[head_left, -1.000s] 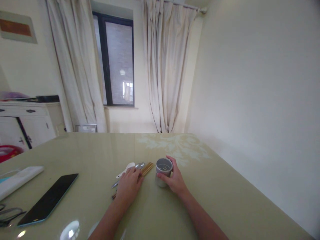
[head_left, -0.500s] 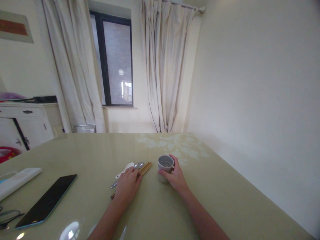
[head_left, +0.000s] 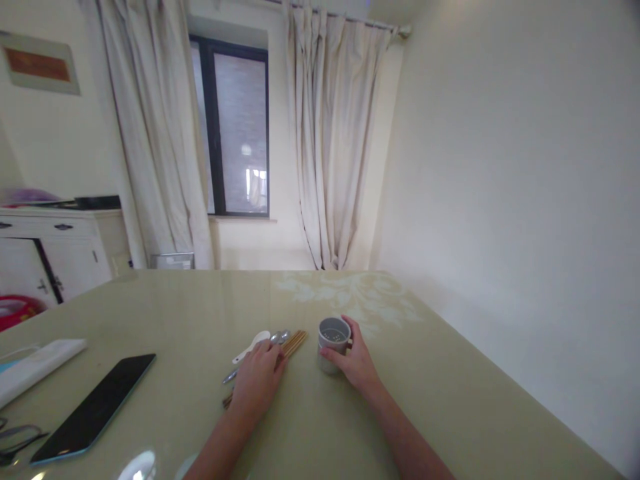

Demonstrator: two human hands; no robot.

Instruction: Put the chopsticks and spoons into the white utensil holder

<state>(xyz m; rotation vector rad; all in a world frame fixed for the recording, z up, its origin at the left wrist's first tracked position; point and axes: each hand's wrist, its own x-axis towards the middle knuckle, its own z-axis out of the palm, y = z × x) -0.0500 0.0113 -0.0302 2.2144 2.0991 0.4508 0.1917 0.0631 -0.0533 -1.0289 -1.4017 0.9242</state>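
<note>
A grey cylindrical holder (head_left: 330, 363) with small holes in its inner base stands upright on the table. My right hand (head_left: 354, 360) is wrapped around its right side, thumb in front and fingers behind. Left of it, my left hand (head_left: 261, 373) is closed over a bundle of wooden chopsticks (head_left: 296, 342) lying on the tabletop. Beyond that hand are a white spoon (head_left: 253, 345) and metal spoons (head_left: 281, 337), their handles partly hidden beneath it.
On the left of the glossy green table (head_left: 200, 307) lie a black tablet (head_left: 97, 407), a white power strip (head_left: 43, 367) and a pair of glasses (head_left: 17, 440). A wall (head_left: 525, 200) runs along the right edge. Curtains (head_left: 330, 133) and a window (head_left: 240, 133) are behind.
The whole view has shifted slightly downward and right with the head. Both hands keep their places on the holder and the chopsticks.
</note>
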